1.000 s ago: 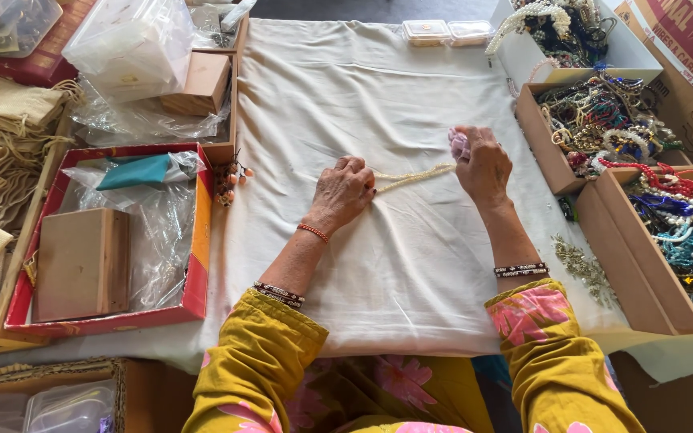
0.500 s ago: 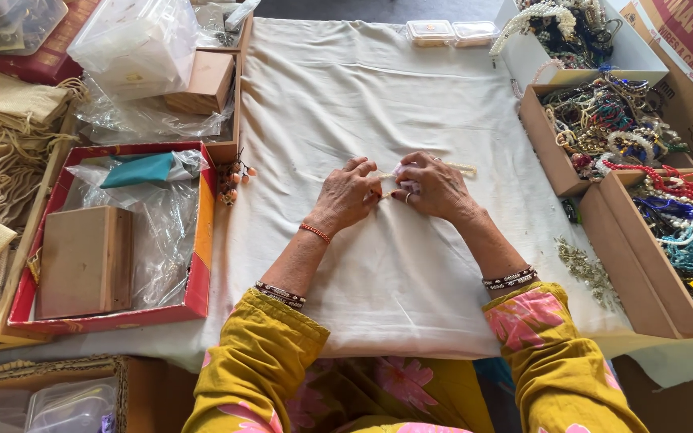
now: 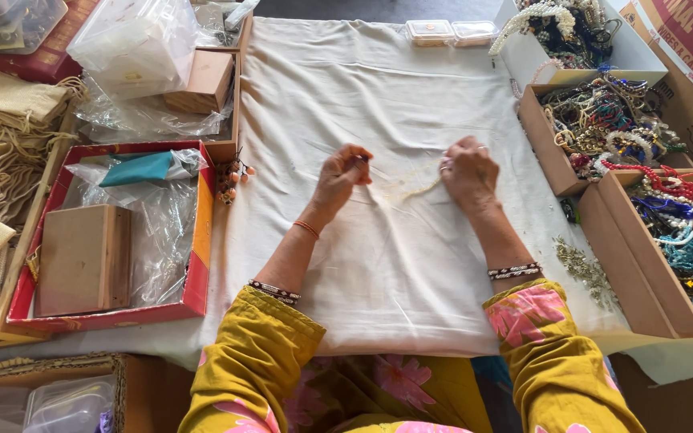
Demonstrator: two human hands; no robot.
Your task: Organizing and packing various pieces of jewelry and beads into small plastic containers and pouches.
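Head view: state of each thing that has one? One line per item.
Left hand: pinching one end of the bead strand, raised.
Right hand: closed on the other end.
Pale bead strand: sagging between the hands over the cream cloth.
Red tray: open, holds a wooden box.
Jewellery boxes: open, full.
Small clear cases: closed.

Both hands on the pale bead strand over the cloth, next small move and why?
Probably lower the slack middle onto the cream cloth and draw it straight. The left hand and right hand each pinch an end of the pale cream bead strand, which sags and curves between them.
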